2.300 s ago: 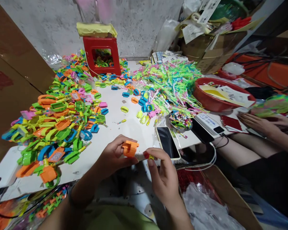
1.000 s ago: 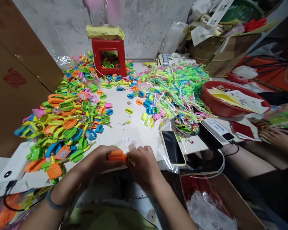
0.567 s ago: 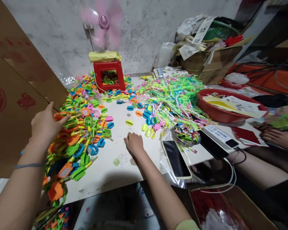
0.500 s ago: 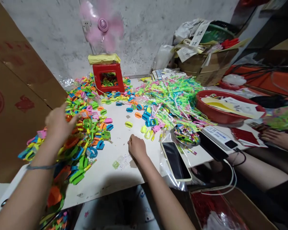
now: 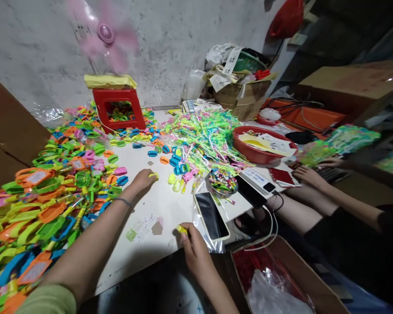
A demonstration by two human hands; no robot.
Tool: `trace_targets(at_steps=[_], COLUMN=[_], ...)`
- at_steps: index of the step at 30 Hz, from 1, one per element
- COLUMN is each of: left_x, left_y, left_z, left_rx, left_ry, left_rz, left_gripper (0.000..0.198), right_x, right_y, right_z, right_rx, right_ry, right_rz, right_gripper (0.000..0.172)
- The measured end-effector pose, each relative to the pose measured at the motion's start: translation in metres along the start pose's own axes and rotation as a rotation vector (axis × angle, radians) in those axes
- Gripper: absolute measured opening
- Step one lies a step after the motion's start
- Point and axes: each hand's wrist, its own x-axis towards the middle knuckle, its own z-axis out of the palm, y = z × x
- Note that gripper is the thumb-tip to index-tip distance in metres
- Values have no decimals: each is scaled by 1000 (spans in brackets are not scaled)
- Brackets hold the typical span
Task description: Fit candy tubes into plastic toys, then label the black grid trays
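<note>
The right hand (image 5: 196,250) pinches a small yellow piece (image 5: 182,229) between thumb and forefinger, near the front edge of the table (image 5: 180,203). The piece juts from the fingertips toward the left, its long axis slanting slightly, left end higher in view.

The phone (image 5: 212,216), in a clear bag (image 5: 220,247), lies just right of this hand and limits the room there. Leftward, white tabletop runs to the other forearm, bearing a brown scrap (image 5: 157,227).

Ahead and to the left, the left hand (image 5: 143,179) has its fingers closed on a yellow band (image 5: 154,176), whose long axis runs roughly crosswise; whether the band is off the table cannot be told. The small piece is thus nearer the body and to the right of the band, well apart from it, with open tabletop between.

Left of that arm, a pile (image 5: 52,213) of coloured bands crowds the table. Loose bands (image 5: 174,161) lie near, farther in and right of the yellow one; beyond them spread the strands (image 5: 209,124), with a red basin (image 5: 247,152) to their right and a red stool (image 5: 140,111) to their left.
</note>
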Motion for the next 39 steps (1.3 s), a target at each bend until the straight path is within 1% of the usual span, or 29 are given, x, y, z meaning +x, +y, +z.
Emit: trace_targets(at_steps=[2, 4, 5, 6, 7, 8, 9, 10, 12, 14, 16, 19, 23, 25, 27, 30, 32, 35, 39], left_x=[-29, -68, -89, -109, -128, -145, -160, -171, -188, -197, -203, -214, -231, -237, -242, -245, -247, -249, -253], left_y=[3, 7, 9, 12, 14, 16, 18, 19, 21, 23, 25, 32, 44, 48, 48, 44, 41, 38, 31], left_z=[3, 9, 12, 16, 19, 22, 25, 28, 30, 30, 28, 23, 18, 17, 17, 21, 24, 29, 33], left_rx=[-99, -257, -392, -592, -788, -968, -1100, -1167, -1208, -1197, -1177, -1156, -1131, -1083, -1014, -933, -910, -867, -878], left_ry=[-54, -131, -196, -277, -345, -385, -388, -350, -236, -160, -123, -109, -76, -96, -110, -41, -23, -25, -56], left_rz=[4, 3, -7, -30, -56, -81, -102, -110, -99, -73, -40, 10, 27, -13, -40, -29, -38, -81, -121], left_gripper=[35, 49, 57, 63, 67, 67, 66, 63, 61, 61, 59, 58, 69, 67, 57, 48, 47, 44, 42], right_x=[-1, 1, 3, 5, 6, 7, 6, 5, 0, -8, -16, -28, -37, -41, -44, -47, -48, -49, -49], right_y=[-4, -13, -18, -24, -30, -36, -41, -46, -53, -59, -63, -68, -73, -76, -80, -86, -88, -88, -82], right_z=[-4, -5, -4, -3, -2, -1, 0, 0, 0, -1, -2, -4, -5, -7, -8, -9, -8, -7, -5], right_rx=[18, 33, 45, 60, 75, 87, 95, 98, 98, 97, 97, 88, 33, -46, -176, -420, -546, -663, -714], right_ry=[34, 66, 75, 82, 92, 109, 131, 157, 207, 229, 235, 240, 249, 234, 223, 213, 168, 85, 39], right_rz=[8, -12, -39, -74, -110, -144, -171, -192, -228, -263, -289, -312, -331, -349, -371, -383, -364, -332, -334], right_gripper=[28, 28, 27, 26, 25, 23, 20, 18, 14, 12, 12, 13, 14, 14, 15, 20, 23, 25, 20])
